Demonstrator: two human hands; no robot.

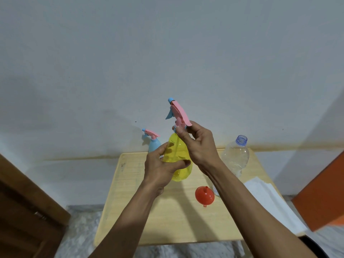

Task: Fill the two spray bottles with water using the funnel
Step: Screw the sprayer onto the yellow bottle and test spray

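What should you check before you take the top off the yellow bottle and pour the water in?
1. Yellow see-through spray bottle held firmly by left hand: ok.
2. Right hand gripping below the pink and blue sprayer head: ok.
3. Sprayer head off: not ok, still on.
4. Orange plastic funnel within reach on the wooden table: ok.
5. Clear plastic water bottle uncapped: ok.
6. Water inside it: cannot tell.
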